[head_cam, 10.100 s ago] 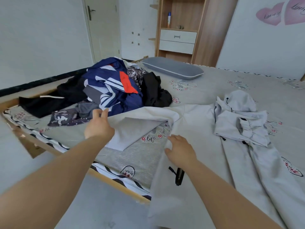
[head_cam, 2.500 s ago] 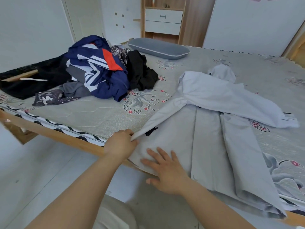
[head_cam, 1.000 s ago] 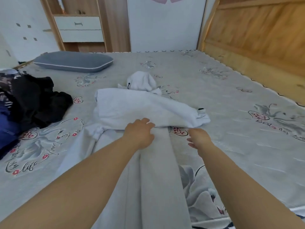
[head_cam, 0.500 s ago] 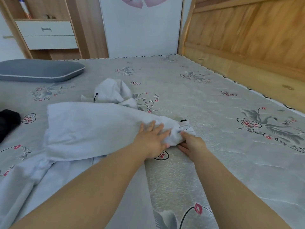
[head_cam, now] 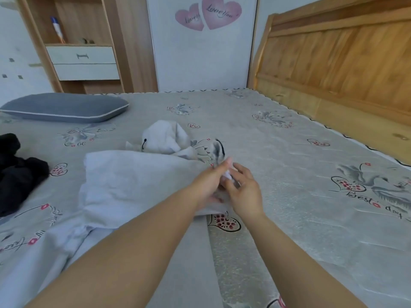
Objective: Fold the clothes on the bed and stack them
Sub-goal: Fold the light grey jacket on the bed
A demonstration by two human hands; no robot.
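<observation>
A: What's closest to the camera?

B: Two bare forearms reaching out over the bed (head_cam: 289,152). Under the left arm lies the lower part of a pale grey hooded garment (head_cam: 133,185), spread flat on the patterned mattress cover.

A: And the hands?

B: They meet at the right-hand end of the folded-over sleeve. The left hand (head_cam: 209,181) has its fingers (head_cam: 224,165) curled and pinching the cuff, which is lifted off the bed and blurred. The right hand (head_cam: 242,190) sits just beside it, its fingers bent around the same bit of fabric, touching the left hand.

A: So both are holding cloth?

B: Yes, both grip the sleeve end of the garment.

A: Where does the rest of it lie?

B: The sleeve runs crosswise to the left from the hands, over the body of the garment. Just behind it the hood (head_cam: 164,138) is bunched up, with a dark drawstring tip showing.

A: Anything else on the bed?

B: A black piece of clothing (head_cam: 17,174) at the left edge, well apart from the hands. Farther back, a grey pillow (head_cam: 64,107) with a pale trim.

A: And beyond?

B: A wooden headboard (head_cam: 344,63) on the right, a wooden shelf unit (head_cam: 84,63) with two white drawers on the left, and a white panel with pink heart stickers (head_cam: 206,14) between them.
</observation>
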